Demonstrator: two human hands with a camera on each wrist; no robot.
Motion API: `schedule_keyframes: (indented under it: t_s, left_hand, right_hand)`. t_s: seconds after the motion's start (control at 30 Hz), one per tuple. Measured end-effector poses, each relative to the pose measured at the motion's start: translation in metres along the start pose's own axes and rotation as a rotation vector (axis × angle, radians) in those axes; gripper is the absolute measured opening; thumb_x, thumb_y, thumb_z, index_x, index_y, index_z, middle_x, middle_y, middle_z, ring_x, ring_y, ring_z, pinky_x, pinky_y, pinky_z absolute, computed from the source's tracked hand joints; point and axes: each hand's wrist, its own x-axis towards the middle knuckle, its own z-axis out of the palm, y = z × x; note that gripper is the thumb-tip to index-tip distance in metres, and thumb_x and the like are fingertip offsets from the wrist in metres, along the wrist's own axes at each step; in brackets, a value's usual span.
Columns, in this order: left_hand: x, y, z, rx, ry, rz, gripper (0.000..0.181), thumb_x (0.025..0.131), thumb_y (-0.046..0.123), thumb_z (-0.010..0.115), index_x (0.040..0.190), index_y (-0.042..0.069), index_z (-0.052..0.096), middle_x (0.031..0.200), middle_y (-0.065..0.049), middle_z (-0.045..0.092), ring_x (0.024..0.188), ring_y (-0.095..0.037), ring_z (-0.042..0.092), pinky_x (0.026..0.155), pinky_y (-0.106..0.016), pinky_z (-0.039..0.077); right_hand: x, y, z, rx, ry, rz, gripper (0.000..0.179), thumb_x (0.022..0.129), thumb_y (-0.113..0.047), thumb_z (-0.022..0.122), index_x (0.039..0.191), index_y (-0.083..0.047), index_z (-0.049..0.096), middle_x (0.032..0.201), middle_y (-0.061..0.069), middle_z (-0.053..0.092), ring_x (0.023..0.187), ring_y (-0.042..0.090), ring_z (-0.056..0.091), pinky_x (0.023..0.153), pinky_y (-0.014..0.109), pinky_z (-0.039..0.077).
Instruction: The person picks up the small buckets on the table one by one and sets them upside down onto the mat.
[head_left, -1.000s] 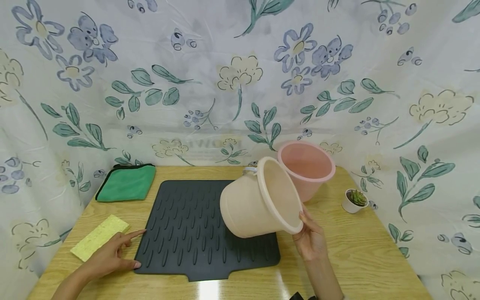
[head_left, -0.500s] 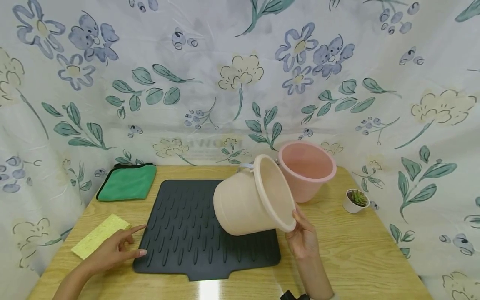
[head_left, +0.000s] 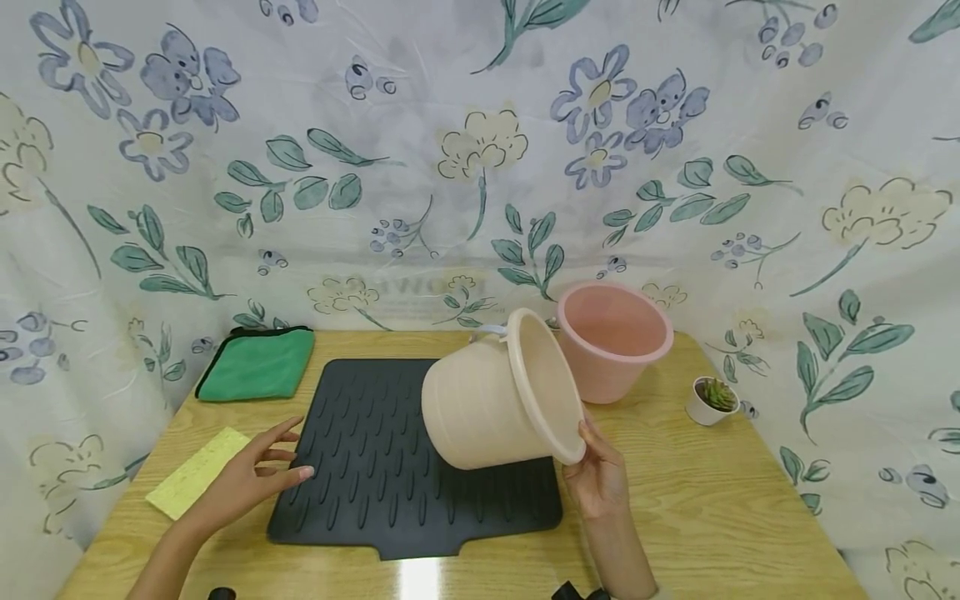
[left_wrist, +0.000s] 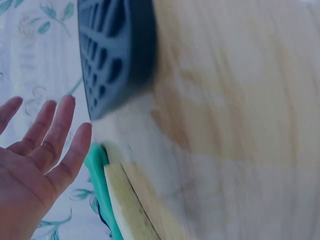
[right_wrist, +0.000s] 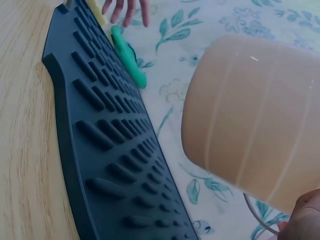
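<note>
My right hand grips the rim of a cream plastic bucket. The bucket is tilted on its side, its mouth facing right, and it hangs over the dark grey ribbed drying mat. A pale handle shows at its upper rim. My left hand is held with fingers loosely extended and nothing in it, overlapping the mat's left edge in the head view. In the left wrist view, the left hand appears apart from the mat.
A pink bucket stands behind the cream one, at the back right. A potted succulent is farther right. On the left lie a yellow sponge and a folded green cloth. A floral curtain borders the wooden table.
The cream bucket and my right hand have shifted left over the mat. My left hand has moved off the mat's edge, up and slightly right, its fingers spreading.
</note>
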Motion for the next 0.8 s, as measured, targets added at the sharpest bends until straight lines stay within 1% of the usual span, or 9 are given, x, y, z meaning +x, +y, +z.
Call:
schedule_keyframes:
  t_s: [0.1, 0.17, 0.3, 0.4, 0.5, 0.6, 0.67, 0.8]
  left_hand:
    - [0.003, 0.006, 0.004, -0.049, 0.01, 0.032, 0.078, 0.097, 0.026, 0.065, 0.16, 0.017, 0.02, 0.147, -0.026, 0.038, 0.124, -0.047, 0.051, 0.093, -0.06, 0.047]
    - [0.004, 0.009, 0.007, -0.084, 0.015, 0.039, 0.078, 0.098, 0.024, 0.064, 0.16, 0.019, 0.018, 0.149, -0.026, 0.035, 0.126, -0.047, 0.049, 0.094, -0.059, 0.047]
    - [0.006, 0.014, 0.011, -0.134, 0.032, 0.031, 0.077, 0.098, 0.022, 0.063, 0.16, 0.022, 0.017, 0.151, -0.024, 0.034, 0.127, -0.045, 0.047, 0.092, -0.055, 0.05]
    - [0.008, 0.017, 0.013, -0.15, 0.042, 0.032, 0.076, 0.099, 0.023, 0.062, 0.16, 0.024, 0.018, 0.152, -0.023, 0.034, 0.127, -0.043, 0.047, 0.092, -0.054, 0.05]
    - [0.011, 0.019, 0.016, -0.163, 0.047, 0.035, 0.073, 0.1, 0.023, 0.06, 0.16, 0.026, 0.019, 0.152, -0.021, 0.034, 0.126, -0.036, 0.049, 0.092, -0.056, 0.049]
    - [0.013, 0.021, 0.019, -0.189, 0.052, 0.054, 0.071, 0.1, 0.022, 0.059, 0.16, 0.026, 0.02, 0.151, -0.021, 0.035, 0.125, -0.028, 0.051, 0.093, -0.057, 0.049]
    - [0.015, 0.022, 0.022, -0.209, 0.054, 0.066, 0.07, 0.1, 0.021, 0.058, 0.16, 0.026, 0.021, 0.151, -0.02, 0.035, 0.124, -0.022, 0.052, 0.093, -0.056, 0.049]
    - [0.017, 0.026, 0.027, -0.243, 0.059, 0.096, 0.069, 0.101, 0.018, 0.057, 0.159, 0.025, 0.021, 0.15, -0.021, 0.036, 0.12, -0.007, 0.053, 0.092, -0.051, 0.051]
  right_hand:
    - [0.0, 0.002, 0.0, 0.009, -0.004, -0.01, 0.049, 0.106, -0.002, 0.017, 0.136, 0.003, 0.056, 0.118, 0.017, 0.068, 0.104, 0.024, 0.07, 0.087, 0.03, 0.056]
    - [0.0, 0.004, -0.001, 0.02, 0.001, -0.015, 0.049, 0.106, -0.002, 0.017, 0.132, 0.005, 0.058, 0.116, 0.018, 0.068, 0.103, 0.025, 0.07, 0.086, 0.031, 0.056]
    - [0.0, 0.008, -0.003, 0.056, -0.032, -0.01, 0.051, 0.107, -0.003, 0.014, 0.125, 0.007, 0.061, 0.112, 0.018, 0.068, 0.102, 0.026, 0.07, 0.087, 0.031, 0.057]
    - [0.002, 0.011, -0.004, 0.086, -0.069, 0.008, 0.053, 0.107, -0.004, 0.012, 0.129, 0.007, 0.059, 0.113, 0.018, 0.067, 0.104, 0.025, 0.07, 0.085, 0.03, 0.057]
    - [0.005, 0.013, -0.004, 0.106, -0.084, 0.023, 0.054, 0.106, -0.005, 0.011, 0.133, 0.006, 0.056, 0.114, 0.017, 0.067, 0.104, 0.024, 0.07, 0.084, 0.028, 0.057]
    - [0.006, 0.015, -0.003, 0.109, -0.077, 0.027, 0.054, 0.106, -0.005, 0.01, 0.131, 0.005, 0.057, 0.113, 0.016, 0.068, 0.103, 0.023, 0.07, 0.082, 0.027, 0.057]
    - [0.007, 0.017, -0.002, 0.102, -0.064, 0.017, 0.054, 0.106, -0.005, 0.011, 0.127, 0.005, 0.06, 0.111, 0.015, 0.069, 0.101, 0.022, 0.071, 0.082, 0.027, 0.057]
    - [0.01, 0.02, -0.001, 0.113, -0.042, 0.009, 0.051, 0.107, -0.005, 0.013, 0.121, 0.006, 0.062, 0.107, 0.015, 0.069, 0.098, 0.022, 0.071, 0.079, 0.027, 0.058]
